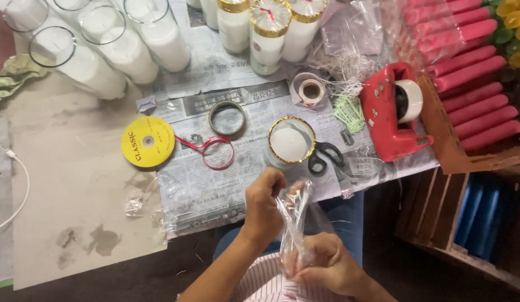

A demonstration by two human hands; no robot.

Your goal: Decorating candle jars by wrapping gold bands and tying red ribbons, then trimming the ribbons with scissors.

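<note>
The clear plastic wrap (293, 221) is near the person, over the lap, stretched between both hands. The left hand (265, 204) pinches its top end with a closed grip; the right hand (327, 268) is closed around the bottom end. The film is thin, so a hard pull could tear it or let it slip. Just beyond, on the table (81, 184), a white candle glass (290, 142) and black scissors (325, 156) stand close; a swinging hand could knock the glass.

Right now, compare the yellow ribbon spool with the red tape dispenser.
The yellow ribbon spool lies flat, a thin round disc; the red tape dispenser is bulky and angular. The spool feeds thin red ribbon curling loose; the dispenser holds a white tape roll. Both rest on the newspaper, untouched by either hand.
</note>
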